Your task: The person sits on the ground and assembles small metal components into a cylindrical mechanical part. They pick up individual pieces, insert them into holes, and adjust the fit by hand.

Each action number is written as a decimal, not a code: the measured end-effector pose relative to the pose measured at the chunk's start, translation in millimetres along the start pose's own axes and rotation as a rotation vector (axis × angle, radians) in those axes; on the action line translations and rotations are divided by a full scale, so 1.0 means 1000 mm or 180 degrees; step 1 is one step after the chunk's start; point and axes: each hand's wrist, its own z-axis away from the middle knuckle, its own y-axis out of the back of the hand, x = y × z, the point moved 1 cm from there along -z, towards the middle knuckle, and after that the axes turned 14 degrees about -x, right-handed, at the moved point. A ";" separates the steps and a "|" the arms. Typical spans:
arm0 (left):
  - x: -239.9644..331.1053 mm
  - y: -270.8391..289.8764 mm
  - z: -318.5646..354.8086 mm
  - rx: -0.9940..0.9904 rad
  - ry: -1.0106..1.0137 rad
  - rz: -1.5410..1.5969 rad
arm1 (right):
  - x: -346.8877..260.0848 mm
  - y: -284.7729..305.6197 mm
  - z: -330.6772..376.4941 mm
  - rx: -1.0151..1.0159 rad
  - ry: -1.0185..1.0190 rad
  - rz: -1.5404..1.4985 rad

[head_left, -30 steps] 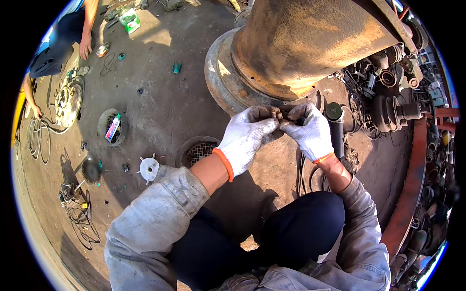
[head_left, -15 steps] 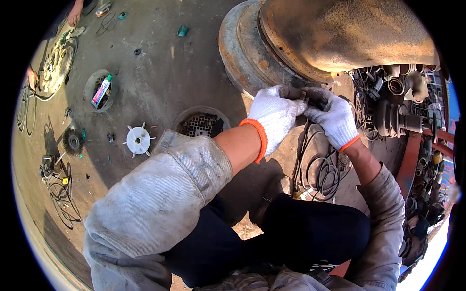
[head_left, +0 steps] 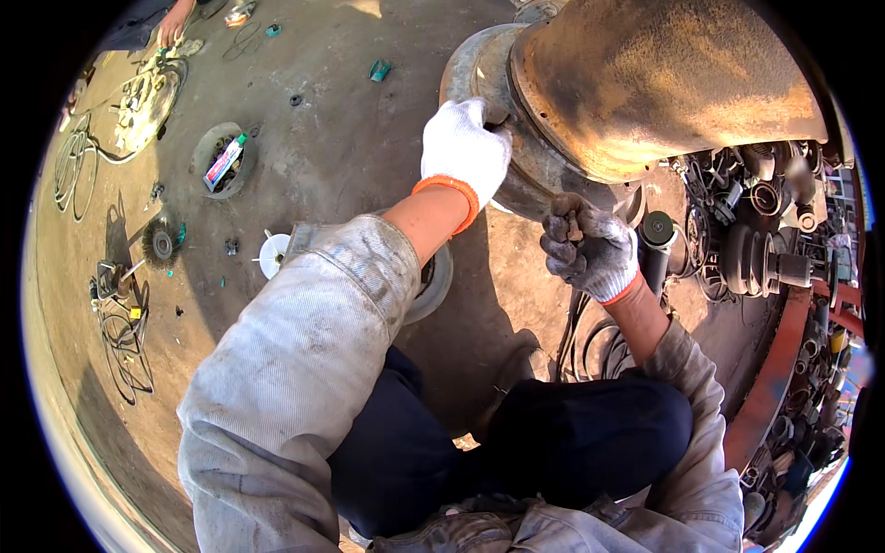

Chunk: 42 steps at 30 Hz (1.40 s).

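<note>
A big rusty cylindrical housing (head_left: pixel 664 83) with a grey, rust-stained flange (head_left: pixel 507 97) lies ahead of me on its side. My left hand (head_left: pixel 466 152), in a white knitted glove with an orange cuff, is at the flange's face with its fingers curled in; what its fingertips hold, if anything, is hidden. Just below the flange's lower edge is my right hand (head_left: pixel 595 249), its glove fingers blackened. Those fingers close round a small brown rusty piece (head_left: pixel 573 226), bolt-like in shape, though its exact kind is unclear.
To the left are a bowl (head_left: pixel 205 152) bearing a toothpaste-like tube (head_left: pixel 224 163), a white plastic fan (head_left: pixel 273 254), a wire wheel brush (head_left: pixel 161 241) and cables (head_left: pixel 129 355). Metal parts (head_left: pixel 747 249) crowd the right beside a red beam (head_left: pixel 767 373). Another person's hand (head_left: pixel 173 23) shows far left.
My hands, together before, are now apart: the left has moved up and left to the flange, the right down a little with the small piece. The view has shifted slightly.
</note>
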 end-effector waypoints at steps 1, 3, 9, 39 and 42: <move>0.002 0.001 -0.003 0.0231 -0.0037 -0.0384 | 0.003 0.000 0.002 -0.0037 -0.0105 0.0115; 0.005 -0.003 -0.006 0.0271 0.0121 -0.0576 | 0.015 0.005 0.011 -0.0015 -0.0172 0.0317; 0.014 -0.006 -0.015 -0.0226 0.0055 -0.0326 | 0.034 0.019 0.020 0.0590 -0.0481 0.0562; 0.001 -0.010 -0.008 0.0385 -0.0775 -0.0593 | 0.024 0.006 -0.075 0.0033 0.0859 -0.0558; -0.009 -0.012 -0.014 0.0430 -0.0868 -0.0778 | 0.025 0.002 -0.076 -0.0122 0.0819 -0.0704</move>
